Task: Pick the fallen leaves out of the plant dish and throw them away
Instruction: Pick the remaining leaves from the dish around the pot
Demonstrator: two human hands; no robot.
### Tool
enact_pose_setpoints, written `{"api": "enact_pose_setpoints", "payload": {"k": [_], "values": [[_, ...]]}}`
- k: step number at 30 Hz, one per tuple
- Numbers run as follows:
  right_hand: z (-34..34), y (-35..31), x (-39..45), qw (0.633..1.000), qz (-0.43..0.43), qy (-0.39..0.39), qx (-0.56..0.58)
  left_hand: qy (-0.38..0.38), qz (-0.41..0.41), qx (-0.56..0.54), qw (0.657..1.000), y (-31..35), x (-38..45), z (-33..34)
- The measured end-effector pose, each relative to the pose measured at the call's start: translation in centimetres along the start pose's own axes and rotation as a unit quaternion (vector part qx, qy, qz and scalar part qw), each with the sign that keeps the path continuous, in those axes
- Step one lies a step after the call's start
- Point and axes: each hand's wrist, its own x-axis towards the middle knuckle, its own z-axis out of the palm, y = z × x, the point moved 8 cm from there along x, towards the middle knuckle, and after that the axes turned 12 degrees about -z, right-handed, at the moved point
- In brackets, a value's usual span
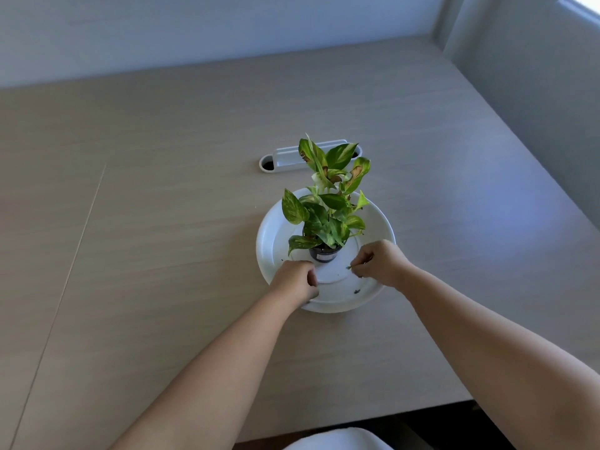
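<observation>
A: Why both hands in the white dish at frame centre?
B: Gathering leaf scraps. Right hand fingers pinch a green bit; left hand is clenched, perhaps on more. One scrap remains near the lower rim

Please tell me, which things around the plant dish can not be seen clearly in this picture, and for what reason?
- Head view: what the left hand holds, if anything; its curled fingers hide it.
- Head view: the green bit at the right hand is too small to name as a leaf for sure.
- Head view: the dark speck in the white dish; too small.
- Head view: the label on the dark pot; blurred.
- No bin is in view.
</observation>
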Motion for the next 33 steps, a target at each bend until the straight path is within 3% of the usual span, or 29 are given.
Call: {"api": "enact_pose_setpoints", "payload": {"k": [5, 8, 12, 17, 23, 28, 33], "values": [[-1.5, 2.4, -2.1, 0.973, 0.066, 0.081, 0.205, -0.006, -0.083, -0.174, 0.981, 0.2, -1.3, 0.6], [-1.5, 3.3, -3.7, 0.927, 0.079, 0.111, 0.348, -0.024, -0.11, -0.251, 0.962, 1.2, -2.1, 1.7], [-2.2, 4.8, -6.9, 0.855, 0.092, 0.143, 0.49, -0.073, -0.083, -0.323, 0.94, 5.2, -3.4, 4.3], [-4.6, 10.0, -12.6, 0.781, 0.123, 0.192, 0.581, -0.162, -0.034, -0.363, 0.917, 11.6, -5.5, 9.2], [-8.6, 19.4, -22.4, 0.731, 0.168, 0.312, 0.583, -0.256, -0.027, -0.334, 0.907, 18.9, -8.8, 17.5], [-10.9, 27.1, -30.4, 0.738, 0.224, 0.396, 0.498, -0.303, -0.018, -0.269, 0.914, 23.8, -12.6, 25.1], [-11.7, 33.4, -35.6, 0.742, 0.278, 0.424, 0.438, -0.324, -0.001, -0.217, 0.921, 28.2, -16.2, 31.2]]}}
